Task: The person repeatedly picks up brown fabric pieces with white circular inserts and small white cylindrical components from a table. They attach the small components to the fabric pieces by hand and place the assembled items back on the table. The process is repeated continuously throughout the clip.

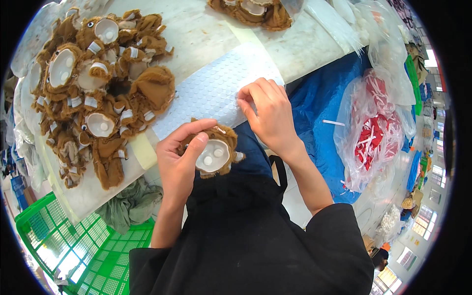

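My left hand [181,156] is closed round an unstuffed brown plush toy piece [232,142]. Its pale round patch [212,156], with two small white discs on it, is turned upward, and my thumb presses on its upper left edge. The piece is above my lap, just off the table's near edge. Up and to the right, my right hand [269,110] hovers by a pale bumpy mat [211,88]. Its thumb and index tips come together in a pinch, and anything between them is too small to make out. The other fingers are curled.
A heap of similar brown plush pieces [155,91] covers the table's left side; more lie at the far edge [260,17]. A green plastic crate [93,246] and grey-green cloth [130,204] are at lower left. On the right, a clear bag holds red-and-white pieces [376,135] beside blue sheeting [314,113].
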`<state>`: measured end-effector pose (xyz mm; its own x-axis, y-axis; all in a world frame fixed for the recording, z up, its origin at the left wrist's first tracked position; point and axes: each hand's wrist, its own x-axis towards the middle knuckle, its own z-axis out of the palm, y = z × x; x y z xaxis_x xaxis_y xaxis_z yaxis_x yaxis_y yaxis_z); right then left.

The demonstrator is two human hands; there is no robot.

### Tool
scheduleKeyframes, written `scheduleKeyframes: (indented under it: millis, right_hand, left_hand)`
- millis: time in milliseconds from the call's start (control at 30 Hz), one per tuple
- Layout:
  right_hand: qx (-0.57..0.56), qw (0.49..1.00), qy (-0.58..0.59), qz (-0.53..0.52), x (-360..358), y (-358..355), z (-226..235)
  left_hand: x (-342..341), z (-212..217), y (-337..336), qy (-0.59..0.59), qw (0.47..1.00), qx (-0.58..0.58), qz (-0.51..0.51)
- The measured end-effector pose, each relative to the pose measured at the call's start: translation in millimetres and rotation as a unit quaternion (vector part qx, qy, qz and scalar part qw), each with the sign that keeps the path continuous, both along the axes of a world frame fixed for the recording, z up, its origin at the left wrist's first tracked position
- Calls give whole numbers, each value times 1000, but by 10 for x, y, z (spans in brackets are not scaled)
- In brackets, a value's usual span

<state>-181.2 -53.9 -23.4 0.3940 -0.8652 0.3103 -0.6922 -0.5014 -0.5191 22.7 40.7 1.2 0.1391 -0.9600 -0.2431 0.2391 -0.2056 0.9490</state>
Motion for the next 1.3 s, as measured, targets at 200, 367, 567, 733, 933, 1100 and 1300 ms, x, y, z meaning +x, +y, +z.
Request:
scheduleKeyframes:
  millis: [200, 367, 567, 733, 933, 1100, 1300]
  right_hand:
    - [8, 1000, 5, -2, -11, -9, -5]
    - [33, 999, 4, 5, -9, -47, 29]
    - [31, 999, 17, 3, 2, -37, 50]
    - [71, 994, -79, 20, 38, 42, 112]
    - [158, 950, -262, 64, 155, 377, 380]
    - [10, 971, -218, 100, 232, 379, 371]
    - [-1, 973, -207, 102, 208, 397, 380]
  left_hand:
    - [-40, 36, -32, -10, 1000, 7, -5]
    - [-33, 57, -41, -14, 999, -37, 3]
    - [-9, 82, -26, -13, 999, -34, 18]
    - [-28, 148, -2, -5, 999, -28, 22]
    - [6, 107, 18, 14, 999, -21, 23]
    - [-42, 116, 22, -12, 999, -28, 25]
    - [-70, 96, 0, -9, 999, -30, 20]
